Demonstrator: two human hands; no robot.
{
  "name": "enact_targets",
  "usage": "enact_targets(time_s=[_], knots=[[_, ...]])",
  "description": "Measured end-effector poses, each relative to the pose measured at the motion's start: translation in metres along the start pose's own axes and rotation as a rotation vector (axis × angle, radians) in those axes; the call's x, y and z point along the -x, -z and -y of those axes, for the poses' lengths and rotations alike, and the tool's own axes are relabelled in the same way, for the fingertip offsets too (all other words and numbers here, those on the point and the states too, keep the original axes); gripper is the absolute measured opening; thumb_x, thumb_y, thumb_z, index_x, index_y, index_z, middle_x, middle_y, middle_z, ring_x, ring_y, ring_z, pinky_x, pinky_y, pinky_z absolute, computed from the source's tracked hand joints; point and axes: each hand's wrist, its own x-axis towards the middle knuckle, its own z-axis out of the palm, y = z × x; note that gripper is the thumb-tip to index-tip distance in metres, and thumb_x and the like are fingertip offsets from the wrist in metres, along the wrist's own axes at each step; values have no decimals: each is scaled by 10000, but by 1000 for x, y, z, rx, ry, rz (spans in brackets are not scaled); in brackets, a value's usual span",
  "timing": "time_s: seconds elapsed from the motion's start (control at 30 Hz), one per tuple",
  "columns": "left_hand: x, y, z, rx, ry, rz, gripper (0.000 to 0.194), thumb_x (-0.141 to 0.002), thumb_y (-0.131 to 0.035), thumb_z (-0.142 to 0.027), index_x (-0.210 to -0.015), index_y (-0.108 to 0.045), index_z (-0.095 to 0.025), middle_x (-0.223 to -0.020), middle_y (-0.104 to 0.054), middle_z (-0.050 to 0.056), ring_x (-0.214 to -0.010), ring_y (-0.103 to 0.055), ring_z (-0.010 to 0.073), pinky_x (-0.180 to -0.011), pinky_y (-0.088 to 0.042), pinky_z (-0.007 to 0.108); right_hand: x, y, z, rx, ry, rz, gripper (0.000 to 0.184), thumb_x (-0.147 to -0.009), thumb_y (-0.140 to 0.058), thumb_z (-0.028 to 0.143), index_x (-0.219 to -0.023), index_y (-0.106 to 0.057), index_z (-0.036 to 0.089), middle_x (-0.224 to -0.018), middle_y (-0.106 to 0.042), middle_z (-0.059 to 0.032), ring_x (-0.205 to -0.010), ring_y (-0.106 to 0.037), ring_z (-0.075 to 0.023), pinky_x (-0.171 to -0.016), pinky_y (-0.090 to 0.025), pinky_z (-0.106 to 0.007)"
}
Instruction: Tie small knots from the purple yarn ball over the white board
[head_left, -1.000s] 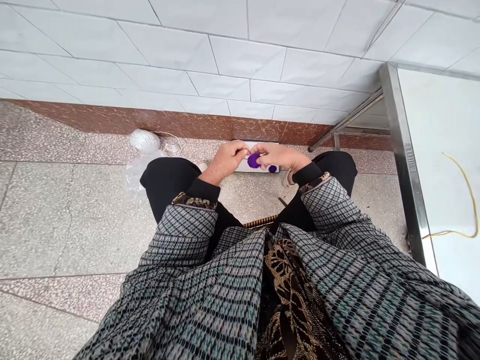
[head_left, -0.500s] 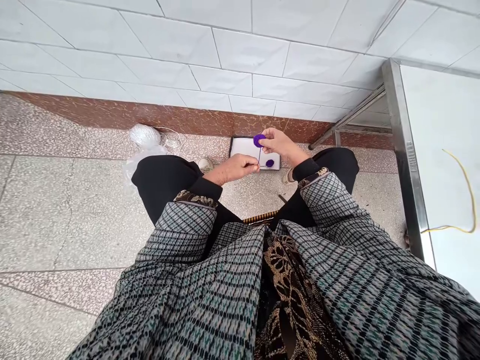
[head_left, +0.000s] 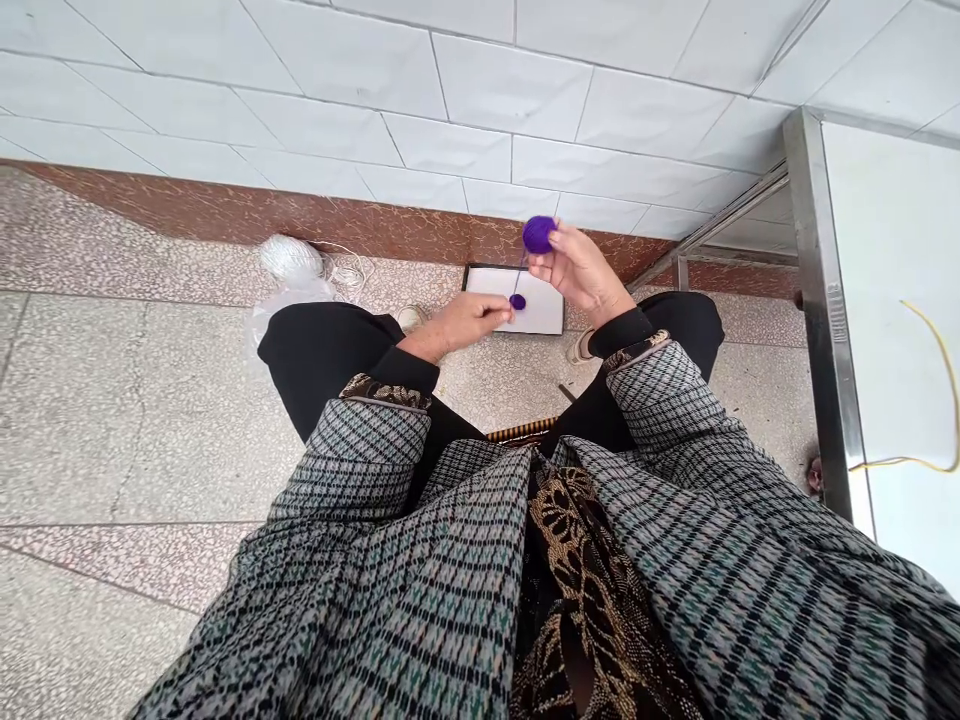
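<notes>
My right hand point(head_left: 576, 268) grips a purple ball of yarn point(head_left: 539, 235), raised in front of the wall's foot. From that ball a purple strand point(head_left: 519, 275) runs down to my left hand point(head_left: 476, 318), whose thumb and forefinger are pinched around it. A smaller purple yarn ball point(head_left: 517, 301) appears just beyond my left fingertips, over a white board with a dark edge point(head_left: 546, 312) on the floor. Both hands are above the board, between my knees.
A white ball of cord point(head_left: 289, 258) with a clear plastic bag point(head_left: 300, 293) lies on the floor at the left. A metal-framed table point(head_left: 825, 330) stands at the right with a yellow string point(head_left: 934, 355) on it. The tiled wall point(head_left: 450, 150) rises straight ahead.
My right hand has lifted the larger yarn ball up and away from my left hand, stretching the strand between them. The smaller ball has shifted left across the board.
</notes>
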Motion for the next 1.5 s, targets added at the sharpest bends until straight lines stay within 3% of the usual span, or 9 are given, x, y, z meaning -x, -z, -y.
enact_targets(time_s=[0.13,0.27,0.4,0.57,0.8,0.97,1.1,1.3,1.5], knots=[[1,-3,-3,29,-38,212,254,-926,-618,-375,-856,-768,-182,-781,-722,11,-713,-608,149,-732,-466,281,-6,-4,-13,404,-237,-61,235,-944,-688,46,-976,-518,204,-744,-607,39,-593,-577,-78,-571,-525,-168],[4,10,-5,-8,-24,-71,264,-932,-593,-357,-852,-753,-164,-827,-727,28,-787,-629,170,-796,-486,299,4,-7,-10,725,-412,394,311,-808,-709,-77,-978,-610,165,-809,-665,15,-622,-627,-95,-552,-527,-184],[5,20,0,-67,65,-249,248,-925,-574,-324,-828,-728,-156,-809,-692,29,-786,-596,179,-798,-472,308,13,-6,0,524,-381,605,302,-796,-698,-52,-1019,-658,148,-922,-688,3,-696,-656,-85,-640,-573,-187],[1,12,12,-115,139,-210,221,-908,-557,-310,-789,-692,-181,-712,-625,2,-708,-531,167,-708,-393,290,9,-2,1,133,-235,380,276,-855,-772,118,-1067,-606,179,-914,-679,13,-687,-634,-86,-675,-591,-219],[0,-6,-3,45,-19,324,239,-917,-594,-367,-826,-731,-192,-785,-704,13,-729,-585,152,-753,-444,285,-6,-7,-8,119,-198,-177,221,-980,-759,213,-1019,-542,216,-810,-640,22,-648,-591,-85,-664,-559,-190],[2,12,-6,61,54,-103,231,-907,-575,-337,-835,-719,-171,-754,-643,10,-702,-520,150,-722,-423,291,1,-11,-12,518,-423,202,251,-827,-741,-32,-941,-633,163,-758,-659,2,-624,-604,-112,-577,-530,-204],[1,22,2,16,142,-390,176,-879,-582,-278,-792,-689,-168,-727,-605,3,-708,-493,151,-730,-414,294,10,-9,-4,289,-353,510,273,-800,-750,10,-1019,-662,147,-903,-702,-8,-683,-641,-95,-642,-566,-210],[-2,3,5,27,101,-62,202,-900,-585,-303,-787,-703,-184,-643,-559,-24,-633,-460,141,-668,-375,284,2,-8,-1,-70,-169,127,394,-874,-877,328,-1082,-557,229,-883,-659,41,-704,-636,-79,-720,-569,-204],[-4,-8,-1,54,7,274,212,-913,-619,-327,-845,-769,-193,-722,-677,-9,-663,-547,140,-711,-425,280,-7,-13,-18,168,-233,-56,239,-955,-747,136,-998,-527,218,-797,-641,33,-637,-610,-80,-662,-547,-191]])
